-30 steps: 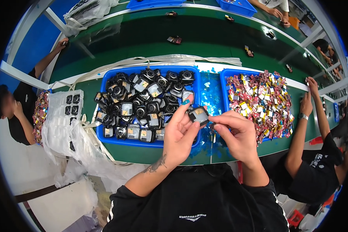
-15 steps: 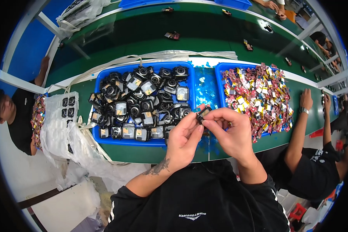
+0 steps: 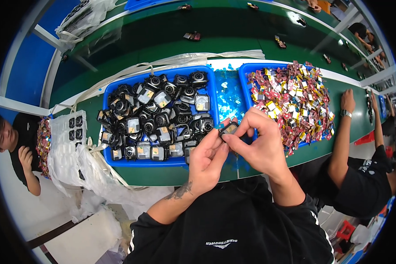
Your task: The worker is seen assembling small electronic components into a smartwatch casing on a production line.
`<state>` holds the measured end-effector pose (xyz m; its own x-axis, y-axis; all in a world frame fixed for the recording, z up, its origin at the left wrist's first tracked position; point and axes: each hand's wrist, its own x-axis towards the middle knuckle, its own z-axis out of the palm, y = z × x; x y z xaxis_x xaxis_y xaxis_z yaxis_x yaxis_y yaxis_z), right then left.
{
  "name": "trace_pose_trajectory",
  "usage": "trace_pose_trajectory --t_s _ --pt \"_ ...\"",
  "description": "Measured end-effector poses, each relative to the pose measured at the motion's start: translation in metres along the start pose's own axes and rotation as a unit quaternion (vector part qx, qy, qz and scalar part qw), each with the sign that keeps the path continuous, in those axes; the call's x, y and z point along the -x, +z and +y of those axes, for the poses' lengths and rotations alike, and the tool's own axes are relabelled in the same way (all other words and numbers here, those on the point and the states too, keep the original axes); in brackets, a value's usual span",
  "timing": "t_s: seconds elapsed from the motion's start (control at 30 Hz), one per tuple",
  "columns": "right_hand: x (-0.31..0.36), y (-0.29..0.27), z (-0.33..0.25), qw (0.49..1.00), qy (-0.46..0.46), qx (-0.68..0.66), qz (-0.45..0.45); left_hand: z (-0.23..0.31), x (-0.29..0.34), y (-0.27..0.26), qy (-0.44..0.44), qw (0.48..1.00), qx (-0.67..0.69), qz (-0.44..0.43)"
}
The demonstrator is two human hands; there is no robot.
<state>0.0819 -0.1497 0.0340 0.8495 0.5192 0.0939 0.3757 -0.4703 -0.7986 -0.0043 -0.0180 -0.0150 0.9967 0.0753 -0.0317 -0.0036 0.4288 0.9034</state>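
Observation:
Between my two hands, above the gap separating two blue trays, is a small black watch case [image 3: 229, 128]. My left hand [image 3: 208, 158] grips it from the left, with a bit of blue film by its fingertips. My right hand [image 3: 260, 143] pinches its right side between thumb and forefinger. Left of my hands stands a blue tray [image 3: 161, 163] heaped with black watch cases [image 3: 162, 125], some showing round sensor backs, others pale film-covered faces. To the right, another blue tray [image 3: 245, 70] overflows with red circuit boards with yellow and white parts [image 3: 295, 103].
Blue film scraps [image 3: 229, 99] lie between the trays. A clear plastic blister tray [image 3: 66, 145] and plastic bags are at the left. Beyond runs a green conveyor belt [image 3: 149, 42] with scattered small parts. Co-workers sit on both sides; one forearm [image 3: 340, 132] rests at the right.
The watch case has turned in my fingers, showing more of its flat face. My view has shifted slightly. The co-worker at the left has brought a hand down in front of the chest.

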Motion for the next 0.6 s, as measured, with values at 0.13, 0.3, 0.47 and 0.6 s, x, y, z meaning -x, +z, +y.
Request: trace_pose_trajectory --t_s 0.13,0.3,0.47,0.6 --pt "-0.004 0.007 0.010 0.999 -0.023 -0.015 0.039 -0.005 0.003 -0.002 0.009 0.998 0.057 -0.004" --pt "-0.015 -0.005 0.013 0.964 -0.072 -0.255 -0.001 0.007 0.003 -0.004 -0.037 0.998 -0.013 -0.045" --pt "-0.032 -0.022 0.000 0.980 -0.040 -0.121 -0.156 0.004 0.003 -0.002 -0.039 0.998 -0.009 -0.039" --pt "-0.034 -0.019 0.006 0.993 -0.072 0.025 0.092 0.015 -0.004 0.004 -0.031 0.999 0.031 -0.006"
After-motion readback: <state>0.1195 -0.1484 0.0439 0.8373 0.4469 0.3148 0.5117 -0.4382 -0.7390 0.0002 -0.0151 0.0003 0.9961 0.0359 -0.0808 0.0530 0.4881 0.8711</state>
